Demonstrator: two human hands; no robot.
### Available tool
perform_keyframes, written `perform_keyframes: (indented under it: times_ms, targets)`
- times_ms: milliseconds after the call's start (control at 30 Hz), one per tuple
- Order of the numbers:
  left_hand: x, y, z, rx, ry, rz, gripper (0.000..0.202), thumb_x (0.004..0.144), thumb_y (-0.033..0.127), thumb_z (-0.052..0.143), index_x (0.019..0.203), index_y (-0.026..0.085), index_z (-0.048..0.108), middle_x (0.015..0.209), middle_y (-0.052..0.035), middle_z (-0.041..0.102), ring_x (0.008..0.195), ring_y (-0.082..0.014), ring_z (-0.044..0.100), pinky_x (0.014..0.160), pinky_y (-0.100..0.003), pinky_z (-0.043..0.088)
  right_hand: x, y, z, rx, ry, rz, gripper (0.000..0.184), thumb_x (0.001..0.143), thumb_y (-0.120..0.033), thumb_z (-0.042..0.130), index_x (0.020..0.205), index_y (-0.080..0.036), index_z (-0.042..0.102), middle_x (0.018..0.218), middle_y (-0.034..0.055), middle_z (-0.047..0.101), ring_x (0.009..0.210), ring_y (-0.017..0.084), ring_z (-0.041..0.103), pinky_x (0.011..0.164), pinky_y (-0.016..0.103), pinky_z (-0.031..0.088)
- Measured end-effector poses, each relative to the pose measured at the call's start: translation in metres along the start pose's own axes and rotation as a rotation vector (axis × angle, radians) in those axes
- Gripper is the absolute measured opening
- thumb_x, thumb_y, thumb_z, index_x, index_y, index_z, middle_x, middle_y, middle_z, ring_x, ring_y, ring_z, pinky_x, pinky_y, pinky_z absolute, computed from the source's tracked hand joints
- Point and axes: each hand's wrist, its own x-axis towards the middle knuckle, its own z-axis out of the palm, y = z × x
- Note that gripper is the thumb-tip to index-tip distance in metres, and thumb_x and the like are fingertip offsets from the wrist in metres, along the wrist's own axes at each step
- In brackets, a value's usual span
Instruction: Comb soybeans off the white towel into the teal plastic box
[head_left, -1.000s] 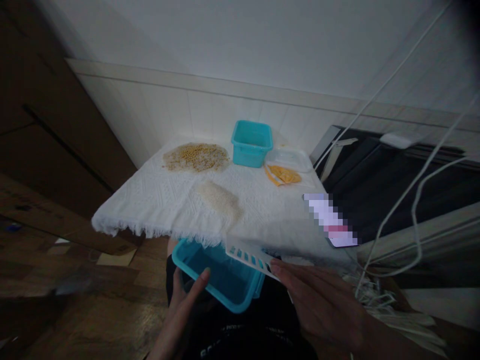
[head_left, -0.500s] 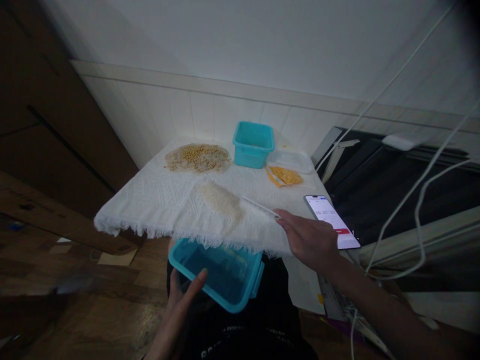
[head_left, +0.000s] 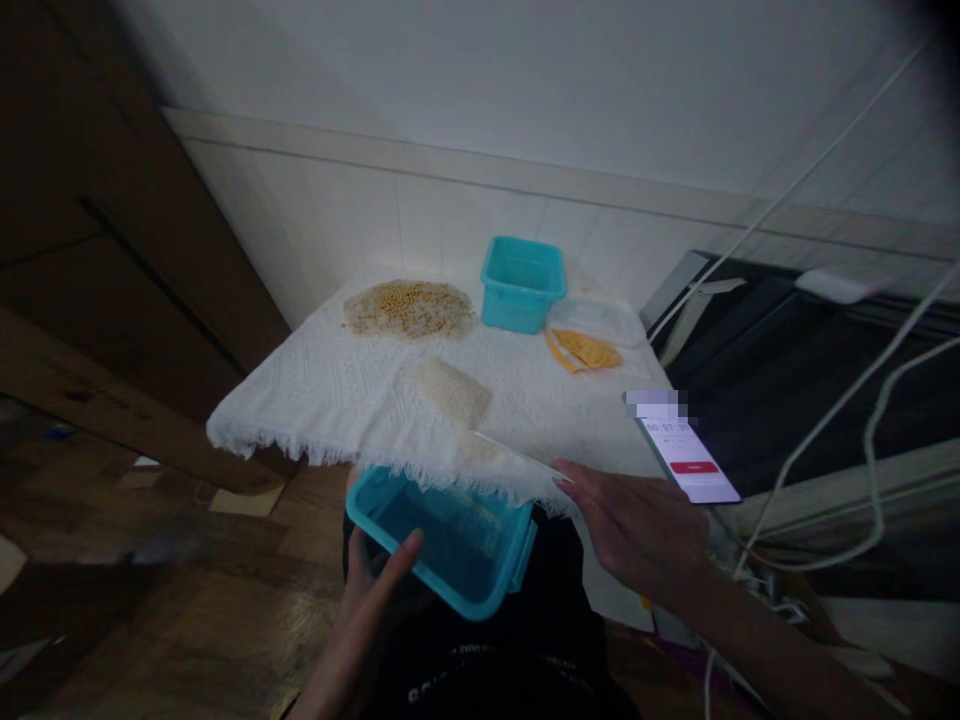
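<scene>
My left hand grips a teal plastic box from below, holding it just under the near edge of the table. My right hand pinches a thin clear lid that lies edge-on against the white cloth, next to a heap of white rice. Some rice lies along the lid near the cloth's fringe, above the box.
Farther back on the cloth sit a pile of yellow beans mixed with rice, a second teal box, a clear tray and an orange packet. A lit phone lies at the right edge. White cables hang on the right.
My right hand carried the clear lid from over the box up onto the cloth beside the rice, then drew it back toward the table's near edge. The left hand kept the box in place.
</scene>
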Motion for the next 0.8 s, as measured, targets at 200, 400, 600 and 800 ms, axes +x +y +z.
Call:
perform_keyframes:
  times_ms: [200,400,600,800]
  targets:
    - [0.000,-0.001,0.000,0.008,0.007,0.009,0.104,0.065,0.058,0.091,0.152,0.041,0.036,0.135,-0.0154,0.065,0.115,-0.0399,0.071,0.083,-0.052,0.065,0.003,-0.001,-0.002,0.028,-0.026,-0.005,0.054,0.094,-0.005,0.063,0.136,-0.038,0.066,0.109,-0.0059,0.082,0.078,0.015,0.081,0.074,0.023,0.063]
    - [-0.001,0.001,-0.001,-0.011,-0.012,-0.001,0.105,0.065,0.056,0.091,0.153,0.042,0.035,0.140,-0.0150,0.063,0.115,-0.0391,0.072,0.089,-0.055,0.063,0.005,-0.015,-0.009,0.055,-0.044,-0.081,0.060,0.095,-0.002,0.055,0.146,-0.034,0.056,0.107,-0.0064,0.083,0.080,0.014,0.080,0.075,0.022,0.062]
    - [-0.007,0.004,0.001,-0.003,-0.002,0.025,0.099,0.068,0.054,0.090,0.152,0.041,0.039,0.143,-0.0156,0.061,0.125,-0.0409,0.067,0.088,-0.054,0.064,0.014,-0.016,-0.007,0.043,-0.011,-0.084,0.049,0.097,-0.004,0.056,0.135,-0.034,0.066,0.103,-0.0063,0.083,0.076,0.013,0.080,0.072,0.020,0.061]
    - [-0.002,0.000,-0.005,-0.014,-0.020,0.052,0.103,0.067,0.057,0.090,0.153,0.041,0.036,0.143,-0.0141,0.062,0.127,-0.0400,0.065,0.094,-0.055,0.062,0.028,0.016,0.019,-0.060,-0.007,-0.016,0.027,0.098,-0.017,0.061,0.110,-0.031,0.080,0.098,-0.0036,0.083,0.075,0.016,0.080,0.070,0.023,0.062]
